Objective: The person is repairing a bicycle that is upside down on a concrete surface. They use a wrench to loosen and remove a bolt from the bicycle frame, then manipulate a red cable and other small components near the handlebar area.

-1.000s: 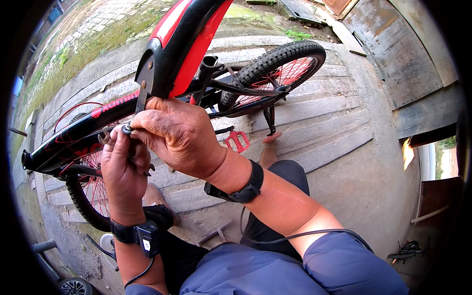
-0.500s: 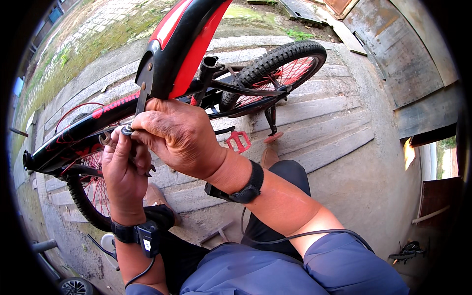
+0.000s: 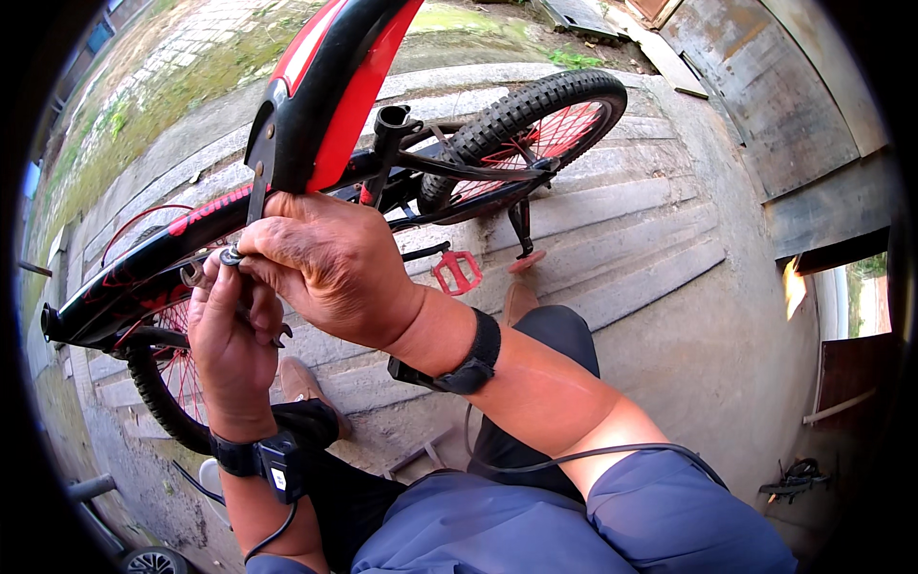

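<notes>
Left hand [image 3: 234,330]: thumb and index finger pinch a small round fastener [image 3: 230,255]; the other fingers are curled in around a forked spanner [image 3: 278,339], one end of which pokes out below them; a second metal end [image 3: 191,275] shows beyond the thumb — whether of the same tool, I cannot tell
Right hand [image 3: 330,273]: thumb and fingers pressed together at the lower part of a flat metal strip [image 3: 258,196], back of the hand upward; fingertips just beside the fastener and hiding part of it
Mudguard-like part [image 3: 335,105]: curved, red, black and white; raised above the hands, its lower end joined to the metal strip
Bicycle frame [image 3: 172,232]: black with red marks; lying behind the hands, seat tube [image 3: 390,129] bare at the top
Wheels: one knobbly tyre [image 3: 488,120] with red spokes at the upper right; another tyre [image 3: 158,402] at the lower left — partly hidden by the left hand and forearm
Pedal [image 3: 470,271]: red; right of the right hand, well apart from it
Wrists: a black strap [image 3: 475,364] on the right; a strapped black box [image 3: 280,464] on the left
</notes>
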`<action>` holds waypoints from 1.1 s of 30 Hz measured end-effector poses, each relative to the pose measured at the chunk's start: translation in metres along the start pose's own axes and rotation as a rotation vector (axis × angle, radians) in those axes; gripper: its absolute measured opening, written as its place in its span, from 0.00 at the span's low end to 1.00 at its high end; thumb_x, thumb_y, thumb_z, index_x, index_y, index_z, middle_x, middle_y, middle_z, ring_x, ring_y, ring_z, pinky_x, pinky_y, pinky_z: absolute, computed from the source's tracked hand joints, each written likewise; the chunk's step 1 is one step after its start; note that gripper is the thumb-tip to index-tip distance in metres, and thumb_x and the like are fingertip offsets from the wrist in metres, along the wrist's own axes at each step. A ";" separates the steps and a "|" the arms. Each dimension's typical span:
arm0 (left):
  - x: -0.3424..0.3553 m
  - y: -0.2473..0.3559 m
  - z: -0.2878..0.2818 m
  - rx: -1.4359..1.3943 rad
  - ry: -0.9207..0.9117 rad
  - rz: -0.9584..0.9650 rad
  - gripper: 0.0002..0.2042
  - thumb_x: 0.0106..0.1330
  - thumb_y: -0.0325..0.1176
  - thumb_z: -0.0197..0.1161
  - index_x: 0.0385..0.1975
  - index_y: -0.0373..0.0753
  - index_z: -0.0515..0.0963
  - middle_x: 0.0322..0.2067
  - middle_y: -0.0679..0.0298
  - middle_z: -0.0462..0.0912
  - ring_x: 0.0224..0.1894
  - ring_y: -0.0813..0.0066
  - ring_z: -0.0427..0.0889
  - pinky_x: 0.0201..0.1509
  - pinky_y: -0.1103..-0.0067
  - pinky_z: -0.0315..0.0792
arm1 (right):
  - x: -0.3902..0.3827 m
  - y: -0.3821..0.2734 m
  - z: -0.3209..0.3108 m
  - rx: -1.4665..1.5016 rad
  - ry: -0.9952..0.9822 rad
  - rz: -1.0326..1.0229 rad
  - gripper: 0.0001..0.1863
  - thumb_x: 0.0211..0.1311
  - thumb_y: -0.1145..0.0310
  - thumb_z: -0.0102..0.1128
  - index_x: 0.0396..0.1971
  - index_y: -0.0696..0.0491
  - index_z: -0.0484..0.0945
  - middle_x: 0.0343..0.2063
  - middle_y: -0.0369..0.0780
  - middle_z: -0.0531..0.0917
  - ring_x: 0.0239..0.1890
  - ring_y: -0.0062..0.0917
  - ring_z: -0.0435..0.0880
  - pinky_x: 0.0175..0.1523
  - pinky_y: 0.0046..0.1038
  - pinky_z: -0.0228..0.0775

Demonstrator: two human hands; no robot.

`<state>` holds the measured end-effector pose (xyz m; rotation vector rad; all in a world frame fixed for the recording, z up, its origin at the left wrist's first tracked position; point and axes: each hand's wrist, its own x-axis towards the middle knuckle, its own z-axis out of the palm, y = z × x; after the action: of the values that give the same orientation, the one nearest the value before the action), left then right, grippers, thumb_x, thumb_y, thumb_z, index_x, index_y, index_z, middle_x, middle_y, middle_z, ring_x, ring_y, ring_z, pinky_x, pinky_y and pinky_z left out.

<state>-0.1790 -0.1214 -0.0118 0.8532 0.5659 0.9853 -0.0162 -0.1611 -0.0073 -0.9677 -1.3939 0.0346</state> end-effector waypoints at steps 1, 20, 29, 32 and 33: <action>0.000 0.000 -0.001 0.002 -0.009 0.011 0.09 0.75 0.32 0.54 0.49 0.38 0.75 0.27 0.67 0.77 0.22 0.83 0.68 0.21 0.86 0.61 | -0.001 0.000 0.002 -0.009 0.011 0.000 0.08 0.50 0.75 0.68 0.32 0.50 0.81 0.29 0.37 0.80 0.31 0.34 0.82 0.34 0.32 0.74; 0.000 0.002 -0.003 0.020 0.019 -0.031 0.08 0.74 0.31 0.54 0.47 0.37 0.75 0.31 0.65 0.78 0.22 0.82 0.70 0.21 0.86 0.62 | -0.002 0.002 0.003 -0.020 0.003 0.005 0.11 0.50 0.76 0.71 0.34 0.51 0.82 0.31 0.38 0.82 0.31 0.34 0.84 0.34 0.31 0.75; 0.003 0.000 -0.004 0.067 -0.009 0.023 0.09 0.75 0.34 0.52 0.47 0.38 0.75 0.29 0.66 0.78 0.22 0.83 0.70 0.21 0.86 0.61 | -0.002 0.003 0.003 -0.025 0.028 -0.014 0.11 0.49 0.76 0.71 0.33 0.51 0.82 0.31 0.38 0.83 0.31 0.34 0.84 0.34 0.31 0.76; 0.000 0.002 -0.003 0.022 -0.015 -0.052 0.09 0.74 0.30 0.54 0.49 0.37 0.75 0.31 0.65 0.78 0.22 0.83 0.70 0.21 0.87 0.62 | -0.001 0.003 0.003 -0.020 0.011 0.006 0.11 0.48 0.76 0.71 0.33 0.52 0.82 0.31 0.38 0.83 0.32 0.34 0.84 0.34 0.31 0.76; 0.001 0.002 -0.004 0.015 -0.007 -0.043 0.09 0.74 0.30 0.54 0.49 0.37 0.75 0.31 0.65 0.79 0.22 0.83 0.70 0.21 0.87 0.62 | -0.001 0.003 0.003 -0.019 0.009 0.008 0.11 0.48 0.77 0.71 0.33 0.52 0.82 0.31 0.38 0.83 0.32 0.34 0.84 0.34 0.31 0.76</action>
<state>-0.1823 -0.1189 -0.0122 0.8539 0.5843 0.9399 -0.0176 -0.1581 -0.0100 -0.9882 -1.3841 0.0229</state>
